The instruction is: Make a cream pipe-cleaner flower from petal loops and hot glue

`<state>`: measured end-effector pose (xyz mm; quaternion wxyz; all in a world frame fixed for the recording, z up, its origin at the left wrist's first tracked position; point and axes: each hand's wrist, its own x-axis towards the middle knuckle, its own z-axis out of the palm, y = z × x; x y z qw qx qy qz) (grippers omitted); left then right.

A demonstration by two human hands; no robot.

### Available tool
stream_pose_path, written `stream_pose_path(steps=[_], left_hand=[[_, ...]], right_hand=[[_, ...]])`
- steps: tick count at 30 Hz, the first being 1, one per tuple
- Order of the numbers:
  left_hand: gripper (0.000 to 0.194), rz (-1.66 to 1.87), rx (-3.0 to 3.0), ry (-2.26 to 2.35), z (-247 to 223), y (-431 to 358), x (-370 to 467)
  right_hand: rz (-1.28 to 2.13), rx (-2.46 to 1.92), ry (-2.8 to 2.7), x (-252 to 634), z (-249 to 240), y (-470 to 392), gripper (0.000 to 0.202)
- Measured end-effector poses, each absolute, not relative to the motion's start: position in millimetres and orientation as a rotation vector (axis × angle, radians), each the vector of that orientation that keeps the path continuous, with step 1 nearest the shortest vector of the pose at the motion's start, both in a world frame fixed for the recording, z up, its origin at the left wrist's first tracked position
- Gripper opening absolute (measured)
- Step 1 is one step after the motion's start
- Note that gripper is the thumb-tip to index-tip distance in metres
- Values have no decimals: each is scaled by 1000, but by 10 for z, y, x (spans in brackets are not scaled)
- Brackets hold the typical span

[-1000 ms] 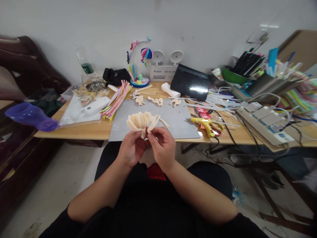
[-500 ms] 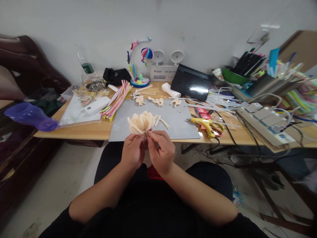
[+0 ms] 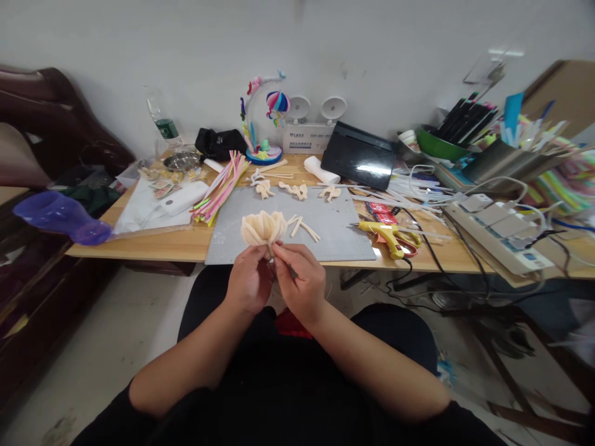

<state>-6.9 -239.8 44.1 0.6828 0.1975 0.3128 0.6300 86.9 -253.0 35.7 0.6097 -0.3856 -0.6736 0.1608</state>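
A cream flower of looped, fuzzy pipe cleaners [image 3: 263,228] is held up over the front edge of a grey mat [image 3: 334,238]. My left hand [image 3: 250,279] is closed round its base from the left. From the right, my right hand [image 3: 301,279] pinches the base with thumb and forefinger, and the two hands nearly touch. Short cream pipe cleaner pieces [image 3: 304,229] lie on the mat just right of the flower. Several small curled cream pieces [image 3: 264,189] rest along the mat's far edge.
To the right lie a yellow glue gun [image 3: 390,238], black cords and a white power strip [image 3: 502,238]. Bundled coloured pipe cleaners [image 3: 223,186] lie left of the mat. Behind stand a decorated arch ornament [image 3: 264,155], a white twin-lamp unit [image 3: 307,139] and a black tablet-like panel [image 3: 360,155].
The flower has tilted slightly more upright and shifted a little left. Both hands keep their hold at its base, with my fingers slightly moved.
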Motion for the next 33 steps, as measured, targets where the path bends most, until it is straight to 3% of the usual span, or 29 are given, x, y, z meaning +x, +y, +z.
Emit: stream_pose_path(steps=[6, 13, 19, 24, 29, 31, 33], left_hand=[[5, 1361, 351, 695, 398, -2352, -68], [8, 1331, 311, 686, 389, -2289, -67], [12, 1230, 347, 671, 396, -2253, -60], [5, 1275, 322, 662, 361, -2208, -64], [7, 1279, 294, 666, 348, -2172, -106], [7, 1272, 290, 661, 344, -2174, -97], [7, 1257, 295, 653, 345, -2188, -73]], right_hand=[[516, -940, -1482, 902, 367, -2472, 23], [1292, -903, -737, 933, 280, -2289, 10], [1393, -810, -677, 923, 227, -2270, 13], [1096, -1012, -1035, 1206, 110, -2218, 12], [25, -1777, -1185, 2319, -42, -2114, 24], [-75, -2195, -1202, 2728, -78, -2057, 29], [-15, -2320, -1248, 2985, -99, -1988, 30]])
